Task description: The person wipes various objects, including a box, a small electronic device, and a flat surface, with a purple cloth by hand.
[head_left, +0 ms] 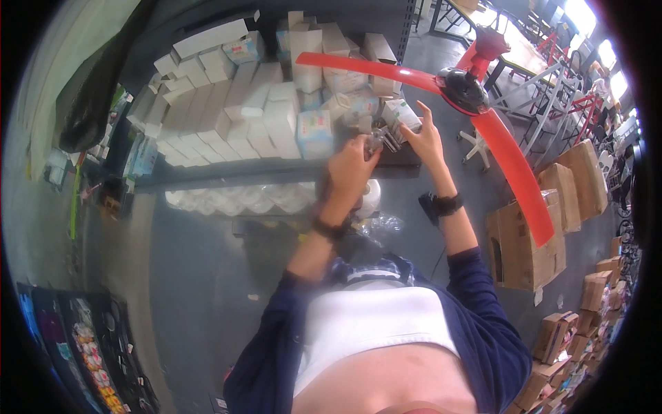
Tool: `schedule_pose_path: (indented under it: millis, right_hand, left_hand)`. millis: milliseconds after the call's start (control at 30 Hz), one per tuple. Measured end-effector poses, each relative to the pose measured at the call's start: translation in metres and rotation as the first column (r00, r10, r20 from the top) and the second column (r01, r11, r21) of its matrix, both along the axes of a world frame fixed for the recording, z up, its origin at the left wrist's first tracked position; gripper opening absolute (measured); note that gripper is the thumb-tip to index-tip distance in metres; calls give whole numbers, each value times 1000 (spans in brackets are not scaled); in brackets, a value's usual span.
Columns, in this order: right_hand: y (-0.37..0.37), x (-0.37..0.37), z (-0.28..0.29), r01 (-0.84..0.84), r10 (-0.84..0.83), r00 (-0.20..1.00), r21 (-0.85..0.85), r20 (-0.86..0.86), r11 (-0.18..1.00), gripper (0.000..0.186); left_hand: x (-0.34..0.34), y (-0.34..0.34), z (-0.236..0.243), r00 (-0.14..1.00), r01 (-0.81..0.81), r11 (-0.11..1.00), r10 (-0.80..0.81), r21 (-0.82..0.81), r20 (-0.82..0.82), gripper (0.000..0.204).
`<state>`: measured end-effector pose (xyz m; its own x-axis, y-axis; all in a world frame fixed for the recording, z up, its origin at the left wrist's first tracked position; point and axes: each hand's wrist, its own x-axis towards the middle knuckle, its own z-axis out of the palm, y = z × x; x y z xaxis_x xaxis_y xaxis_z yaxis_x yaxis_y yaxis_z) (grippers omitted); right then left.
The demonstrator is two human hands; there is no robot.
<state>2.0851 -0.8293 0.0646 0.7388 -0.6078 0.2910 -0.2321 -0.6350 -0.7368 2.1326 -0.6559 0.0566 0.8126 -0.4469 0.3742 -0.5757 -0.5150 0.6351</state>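
**Both hands at the shelf**

While raised before a grey shelf (207, 181) of white boxes (227, 124), left hand (350, 169) clamped on a small shiny item (377, 141), at 12 o'clock of the view. Right hand (426, 138) closed around a small box (401, 114), just beside. Red fan (463, 90) at 2 o'clock.

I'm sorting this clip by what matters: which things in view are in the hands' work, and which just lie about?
In hand:
left hand and right hand, both on a small box and a shiny clear packet

Lying about:
stacked white boxes on the shelf
red fan
brown cartons on the floor
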Motion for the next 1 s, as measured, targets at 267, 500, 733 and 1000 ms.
schedule_pose_path:
  millis: [267,500,733,1000]
  right_hand:
    - [-2,-15,-13,-116,-66,899,380,433,918,49]
    - [48,-43,-16,-233,20,725,217,688,948,50]
    - [105,-79,-38,-470,425,771,-26,475,882,65]
    - [95,-76,23,-702,694,707,15,134,712,77]
  left_hand:
    - [-7,2,-3,991,-132,986,134,-99,14,47]
    - [-32,26,-20,994,3,903,-49,-430,-95,47]
    - [-55,65,-21,929,172,933,-260,-317,-262,50]
    - [-50,96,17,930,230,966,-255,-122,-263,54]
